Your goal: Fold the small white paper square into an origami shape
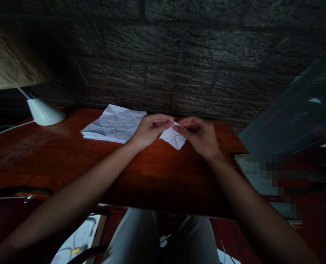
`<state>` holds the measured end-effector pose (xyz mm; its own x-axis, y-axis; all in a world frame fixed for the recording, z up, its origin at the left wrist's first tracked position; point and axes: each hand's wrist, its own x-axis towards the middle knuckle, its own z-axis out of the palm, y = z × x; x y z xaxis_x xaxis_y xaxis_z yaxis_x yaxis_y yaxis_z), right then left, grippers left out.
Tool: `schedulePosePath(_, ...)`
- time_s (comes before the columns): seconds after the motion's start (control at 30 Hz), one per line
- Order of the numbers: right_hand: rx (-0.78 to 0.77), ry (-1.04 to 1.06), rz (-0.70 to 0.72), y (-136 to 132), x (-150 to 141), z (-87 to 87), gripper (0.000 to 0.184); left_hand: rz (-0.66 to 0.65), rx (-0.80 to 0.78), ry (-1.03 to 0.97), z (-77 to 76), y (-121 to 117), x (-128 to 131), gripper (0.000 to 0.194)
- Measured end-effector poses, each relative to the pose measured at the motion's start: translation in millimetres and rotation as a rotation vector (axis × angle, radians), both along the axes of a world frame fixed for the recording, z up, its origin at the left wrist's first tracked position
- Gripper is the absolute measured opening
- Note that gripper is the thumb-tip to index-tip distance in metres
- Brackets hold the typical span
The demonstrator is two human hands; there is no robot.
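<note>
A small folded white paper [174, 138] with crease lines hangs just above the red-brown wooden table [69, 157], near its far edge. My left hand [149, 130], with a ring on one finger, pinches the paper's upper left edge. My right hand [200, 135] pinches its upper right edge, fingertips almost meeting those of the left. Both hands are closed on the paper.
A creased white sheet [115, 124] lies on the table left of my hands. A white lamp base [45, 112] stands at the far left under a shade [9, 58]. A dark brick wall [165, 62] rises behind. Papers or a device [258, 176] lie at the right.
</note>
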<state>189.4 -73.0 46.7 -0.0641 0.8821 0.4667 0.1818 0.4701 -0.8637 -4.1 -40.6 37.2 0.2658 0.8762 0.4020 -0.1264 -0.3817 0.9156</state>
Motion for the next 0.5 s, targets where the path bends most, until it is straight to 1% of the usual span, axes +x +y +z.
schedulePosePath(0.07, 0.007, 0.009, -0.006, 0.4, 0.2, -0.4, 0.024, -0.019, 0.000, 0.017, -0.7, 1.4, -0.7, 0.031)
schedulePosePath(0.13, 0.008, 0.016, -0.004, 1.3, 0.6, -1.0, 0.022, -0.033, 0.024, 0.035, -1.1, 2.5, -1.7, 0.035)
schedulePosePath(0.33, -0.005, 0.064, 0.055, 5.1, 1.7, -2.5, 0.025, -0.018, 0.099, 0.068, 0.0, 2.6, -2.1, 0.028)
schedulePosePath(0.5, -0.037, 0.077, 0.067, 6.8, 2.7, -1.6, 0.034, -0.014, 0.180, 0.102, 2.5, 0.8, -1.7, 0.020)
